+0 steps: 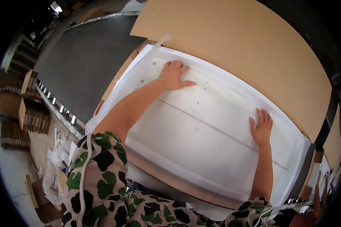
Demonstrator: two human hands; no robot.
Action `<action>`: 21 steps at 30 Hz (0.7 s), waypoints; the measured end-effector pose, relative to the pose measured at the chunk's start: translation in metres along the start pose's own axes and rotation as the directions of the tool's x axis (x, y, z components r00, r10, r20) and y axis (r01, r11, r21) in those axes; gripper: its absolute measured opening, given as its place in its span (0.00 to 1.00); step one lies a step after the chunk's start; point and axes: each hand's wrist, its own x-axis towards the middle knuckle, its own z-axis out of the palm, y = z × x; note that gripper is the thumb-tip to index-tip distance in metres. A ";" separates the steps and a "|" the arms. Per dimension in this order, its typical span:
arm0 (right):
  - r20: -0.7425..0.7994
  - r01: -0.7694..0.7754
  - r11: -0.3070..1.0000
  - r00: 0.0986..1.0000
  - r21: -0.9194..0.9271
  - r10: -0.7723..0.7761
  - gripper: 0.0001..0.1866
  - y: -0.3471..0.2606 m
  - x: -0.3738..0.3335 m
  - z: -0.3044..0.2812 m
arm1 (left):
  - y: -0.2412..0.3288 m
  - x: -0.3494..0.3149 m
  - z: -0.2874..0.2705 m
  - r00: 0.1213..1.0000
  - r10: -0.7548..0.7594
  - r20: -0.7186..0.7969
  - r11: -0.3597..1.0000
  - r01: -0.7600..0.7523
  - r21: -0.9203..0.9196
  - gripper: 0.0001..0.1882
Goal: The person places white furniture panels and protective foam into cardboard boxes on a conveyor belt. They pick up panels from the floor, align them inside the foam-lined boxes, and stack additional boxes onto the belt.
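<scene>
A large flat panel point(185, 132) lies in a shallow cardboard box, covered by thin translucent white wrapping. Small dark spots and a long dark line show through the covering. Near the far left corner, my left hand point(174, 75) rests on the panel with its fingers spread. My right hand point(262, 126) lies on the sheet toward the right side, fingers stretched toward the far edge. Neither hand holds anything. White foam-like lining point(216, 72) runs along the box's far edge, and a loose flap of wrapping point(161, 41) sticks up at the far left corner.
The brown cardboard lid point(235, 38) stands open beyond the box. To the left stretches a dark conveyor belt point(91, 53) with a metal side rail. Stacked cardboard pieces point(34, 117) and crumpled clear plastic point(53, 170) lie at far left. Another person's arms point(320, 193) show at lower right.
</scene>
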 end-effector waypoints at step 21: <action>0.044 -0.407 0.904 0.909 -0.129 0.415 0.26 0.059 -0.056 -0.022 | 0.006 0.022 0.028 0.878 -0.430 0.209 0.903 0.424 0.075 0.31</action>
